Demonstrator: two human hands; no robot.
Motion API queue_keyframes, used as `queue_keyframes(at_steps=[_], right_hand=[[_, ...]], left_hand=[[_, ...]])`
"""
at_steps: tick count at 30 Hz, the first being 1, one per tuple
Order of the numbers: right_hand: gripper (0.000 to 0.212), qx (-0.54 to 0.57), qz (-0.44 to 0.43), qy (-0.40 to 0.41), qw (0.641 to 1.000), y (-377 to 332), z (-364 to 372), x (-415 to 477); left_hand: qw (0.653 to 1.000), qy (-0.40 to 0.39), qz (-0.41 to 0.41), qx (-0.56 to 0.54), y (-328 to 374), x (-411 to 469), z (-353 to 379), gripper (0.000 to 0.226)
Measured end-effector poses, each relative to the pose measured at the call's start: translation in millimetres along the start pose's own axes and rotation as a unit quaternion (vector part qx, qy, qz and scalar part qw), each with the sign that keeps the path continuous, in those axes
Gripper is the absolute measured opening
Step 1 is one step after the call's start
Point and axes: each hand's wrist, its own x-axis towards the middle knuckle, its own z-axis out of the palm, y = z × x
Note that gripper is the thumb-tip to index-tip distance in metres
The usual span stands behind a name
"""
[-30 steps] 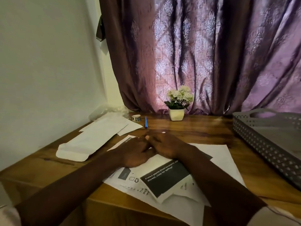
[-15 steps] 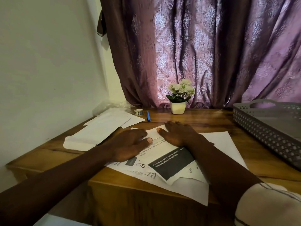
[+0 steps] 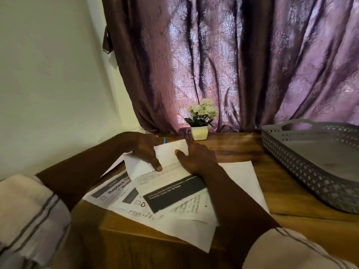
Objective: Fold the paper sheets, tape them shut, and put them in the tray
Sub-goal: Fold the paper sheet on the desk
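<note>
A printed paper sheet [image 3: 171, 189] with a dark banner lies on top of a loose stack of sheets [image 3: 184, 230] on the wooden table. Its far edge [image 3: 171, 150] is lifted and bent toward me. My left hand [image 3: 143, 148] grips that raised flap at its left side, thumb on the crease. My right hand [image 3: 196, 158] holds the flap's right side, thumb on the white paper. The grey perforated tray [image 3: 291, 162] stands at the right, apart from both hands. The tape roll is hidden behind my left hand.
A small white pot of white flowers [image 3: 200, 121] stands at the table's back, just beyond the flap. A blue pen tip [image 3: 164, 140] shows behind my left hand. Purple curtain behind, white wall on the left. The table's front edge [image 3: 155, 237] runs under the stack.
Both hands went from pressing flat on the sheet to lifting its far edge up and toward me. The camera has moved closer and tilted.
</note>
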Motion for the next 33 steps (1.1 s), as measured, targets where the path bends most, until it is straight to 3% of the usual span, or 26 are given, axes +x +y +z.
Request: queue_keyframes(at_steps=[3, 6, 9, 11, 15, 20, 22, 24, 28, 33], right_hand=[[0.063, 0.127, 0.031, 0.102, 0.986, 5.5, -5.6, -0.5], [0.063, 0.283, 0.123, 0.166, 0.937, 10.5, -10.1, 3.2], [0.063, 0.381, 0.201, 0.156, 0.889, 20.0, -14.7, 9.2], [0.053, 0.430, 0.208, 0.128, 0.869, 27.3, -17.0, 14.0], [0.011, 0.463, 0.148, 0.038, 0.873, 45.7, -17.4, 24.0], [0.014, 0.392, 0.113, 0.031, 0.912, 45.4, -16.7, 24.1], [0.024, 0.380, 0.069, 0.041, 0.922, 43.8, -14.1, 20.5], [0.031, 0.412, 0.040, 0.050, 0.909, 39.6, -13.7, 15.3], [0.027, 0.449, 0.025, 0.073, 0.890, 30.3, -13.8, 10.5], [0.035, 0.488, 0.044, 0.073, 0.869, 31.6, -12.3, 13.5]], left_hand=[[0.983, 0.134, 0.080, 0.093, 10.3, 10.3, -5.1, 0.074], [0.951, 0.215, 0.156, 0.157, 22.7, 20.3, 3.7, 0.065], [0.900, 0.311, 0.216, 0.213, 21.3, 30.5, 24.8, 0.051], [0.886, 0.343, 0.240, 0.197, 14.8, 41.0, 40.1, 0.042], [0.893, 0.335, 0.266, 0.142, 4.9, 68.0, 56.9, 0.056], [0.870, 0.325, 0.369, 0.049, 13.6, 62.0, 62.9, 0.062], [0.876, 0.310, 0.368, -0.031, 16.3, 60.9, 65.6, 0.061], [0.872, 0.327, 0.344, -0.122, 14.7, 67.2, 66.7, 0.055], [0.832, 0.399, 0.343, -0.177, 15.7, 72.4, 67.6, 0.030], [0.834, 0.395, 0.312, -0.225, 5.2, 73.0, 56.2, 0.021]])
